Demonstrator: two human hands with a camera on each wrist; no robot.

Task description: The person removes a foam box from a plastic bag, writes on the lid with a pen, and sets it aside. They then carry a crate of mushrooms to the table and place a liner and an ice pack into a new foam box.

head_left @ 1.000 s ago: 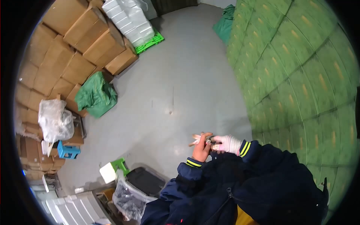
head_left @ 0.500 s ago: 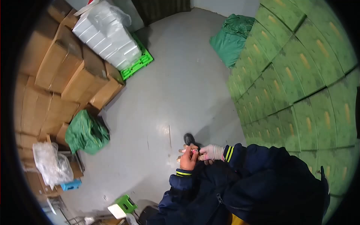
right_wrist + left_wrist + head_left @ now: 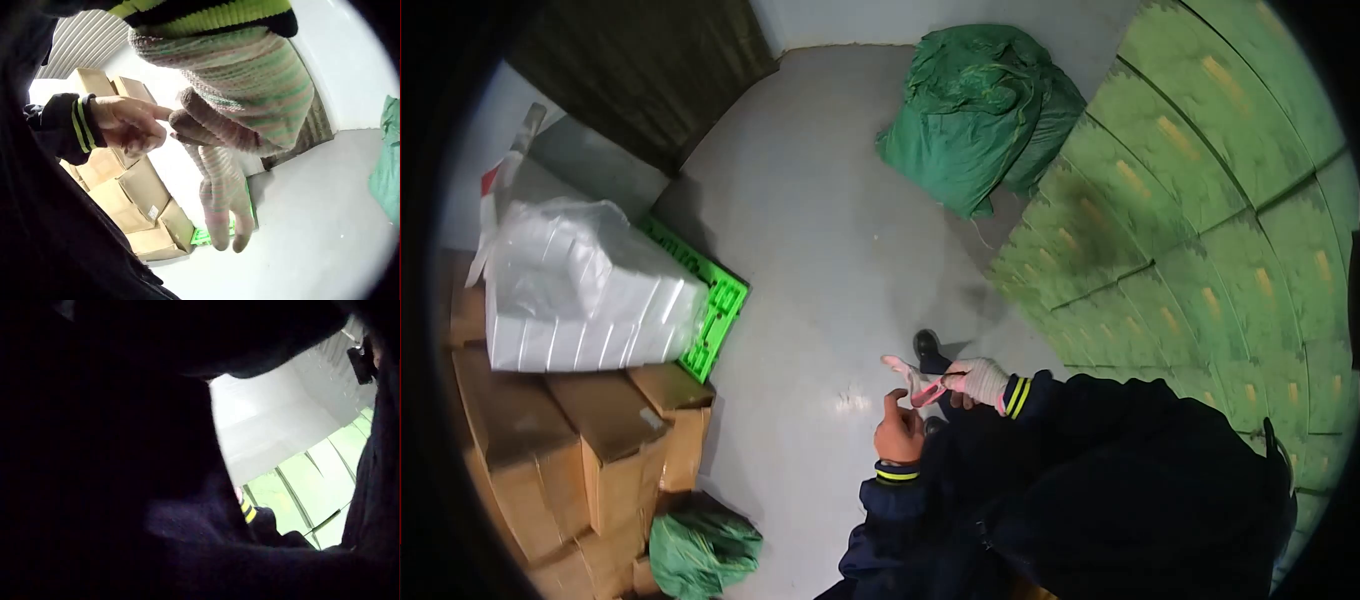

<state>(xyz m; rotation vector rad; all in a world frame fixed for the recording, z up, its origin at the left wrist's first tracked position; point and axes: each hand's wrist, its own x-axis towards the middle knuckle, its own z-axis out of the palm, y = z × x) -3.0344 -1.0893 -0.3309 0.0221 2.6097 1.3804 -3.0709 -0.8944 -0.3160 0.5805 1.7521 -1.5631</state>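
My right hand wears a striped knit glove and pinches a second, loose glove by its cuff end. In the right wrist view the loose glove hangs below the gloved fingers, its own fingers limp. My left hand is bare, just below the loose glove in the head view, index finger extended and the others bent. From the right wrist, the left hand's index finger reaches close to the gloved fingertips. Dark cloth fills most of the left wrist view, hiding the left hand there.
Green boxes are stacked along the right. Green sacks stand on the grey floor ahead. At left are a plastic-wrapped white stack on a green pallet, cardboard boxes and another green sack.
The head view has turned left, bringing the pallet and sacks closer. My left hand has drawn apart from the right, and the loose glove now stretches out from the right hand's grip.
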